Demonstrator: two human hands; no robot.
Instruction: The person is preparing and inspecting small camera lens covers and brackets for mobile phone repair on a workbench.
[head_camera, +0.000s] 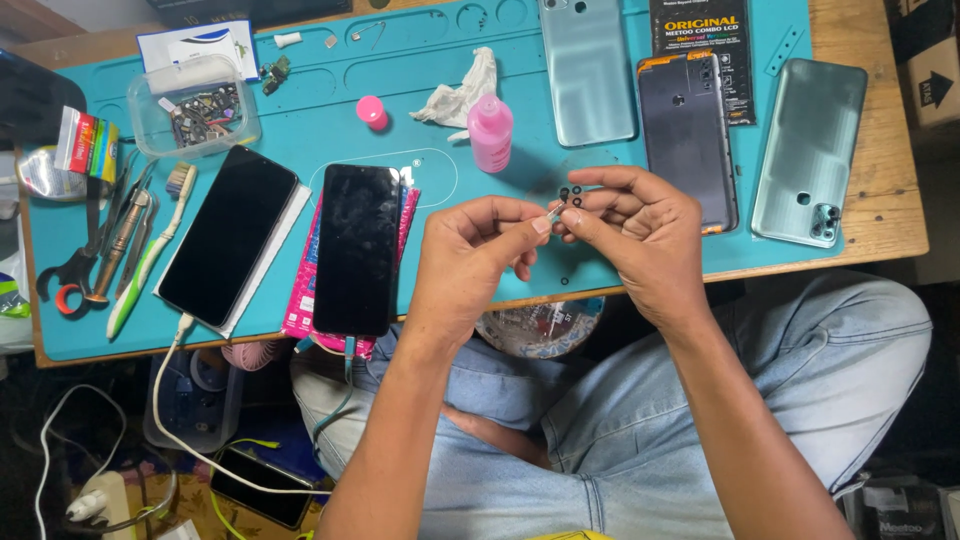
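Pinching small clear strip btwn left hand & right hand fingertips; black-yellow package at mat's top edge.

A matt teal rubbery mat covers the bare wooden tabletop. Two phones show glossy black glass. The far back covers look satin plastic, the pink bottle smooth plastic, the rag crumpled cloth, the left-side tools dull metal.

Even, bright overhead light; sharp focus on bench. Soft shadows, mild glare off phone screens. Floor below bench edge dim, slight wide-angle stretch.
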